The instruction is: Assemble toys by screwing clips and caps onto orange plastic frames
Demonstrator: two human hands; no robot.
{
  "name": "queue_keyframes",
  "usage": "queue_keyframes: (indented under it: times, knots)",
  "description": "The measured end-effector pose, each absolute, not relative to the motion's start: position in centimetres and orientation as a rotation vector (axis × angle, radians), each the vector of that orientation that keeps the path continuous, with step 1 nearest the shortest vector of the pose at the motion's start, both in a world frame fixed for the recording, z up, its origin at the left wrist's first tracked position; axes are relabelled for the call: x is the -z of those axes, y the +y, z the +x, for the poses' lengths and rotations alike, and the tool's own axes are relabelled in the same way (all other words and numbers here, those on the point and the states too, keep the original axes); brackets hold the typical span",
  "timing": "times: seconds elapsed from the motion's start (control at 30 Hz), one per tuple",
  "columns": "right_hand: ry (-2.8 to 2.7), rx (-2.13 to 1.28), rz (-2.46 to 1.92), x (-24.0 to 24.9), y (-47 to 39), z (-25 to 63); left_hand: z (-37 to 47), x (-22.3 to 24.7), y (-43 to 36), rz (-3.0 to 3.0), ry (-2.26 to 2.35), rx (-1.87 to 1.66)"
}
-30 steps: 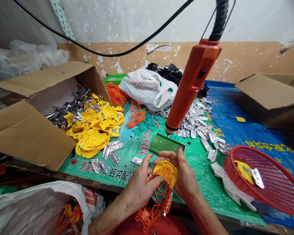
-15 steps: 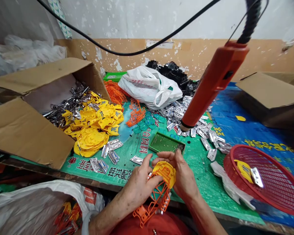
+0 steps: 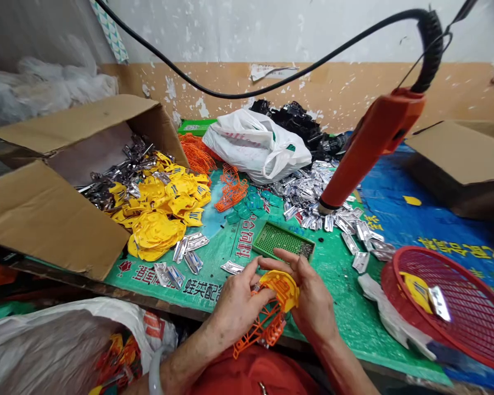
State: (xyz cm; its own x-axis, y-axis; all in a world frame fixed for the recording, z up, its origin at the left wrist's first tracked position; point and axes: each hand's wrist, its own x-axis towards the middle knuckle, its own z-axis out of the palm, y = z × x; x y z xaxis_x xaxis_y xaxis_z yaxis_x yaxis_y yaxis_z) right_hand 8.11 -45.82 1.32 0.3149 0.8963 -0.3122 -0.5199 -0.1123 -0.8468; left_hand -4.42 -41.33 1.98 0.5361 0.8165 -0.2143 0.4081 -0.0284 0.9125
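Note:
Near the table's front edge, my left hand (image 3: 241, 304) pinches an orange plastic lattice frame (image 3: 257, 323) with a curved yellow plastic piece (image 3: 282, 288) at its upper end. My right hand (image 3: 313, 293) curls around the right side of the yellow piece, fingers against its far edge. The orange frame hangs down and to the left, over my red clothing. Just beyond my fingers lies a green tray (image 3: 282, 238) with small dark screws in its right end. An orange-red electric screwdriver (image 3: 368, 153) hangs at right, its tip above a pile of silver metal-look plates (image 3: 313, 186).
A cardboard box (image 3: 57, 219) at left spills yellow pieces (image 3: 160, 219). A white plastic bag (image 3: 255, 142) and black parts (image 3: 296, 126) sit at the back. At right stands a red basket (image 3: 465, 307). A white sack (image 3: 82, 340) is below the table's left edge.
The orange frame has tilted up in my hands, its lower end now higher. My right fingers have shifted over the yellow piece. The screwdriver hangs slightly further right as the view moves.

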Motion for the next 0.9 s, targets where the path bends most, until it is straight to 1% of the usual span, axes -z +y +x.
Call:
queue_keyframes:
  times: [0.1, 0.37, 0.47, 0.67, 0.9]
  knots:
    - [-0.491, -1.242, -1.154, -1.4, -46.0, 8.3, -4.4, -1.8, -41.4, 1.664, 1.078, -0.464]
    - [-0.743, -1.032, -1.397, -0.4, -47.3, 8.8, -4.8, -1.5, -41.3, 1.775, 1.239, -0.543]
    - [-0.847, -0.933, -1.467, -0.1, -47.4, 9.1, -4.8, -1.3, -41.5, 1.812, 1.192, -0.567]
    - [-0.866, -0.913, -1.483, -0.1, -47.5, 9.4, -4.8, -1.5, -41.8, 1.798, 1.145, -0.577]
    - [-0.852, -0.941, -1.462, 0.3, -47.2, 9.5, -5.3, -2.8, -41.4, 1.537, 0.926, -0.489]
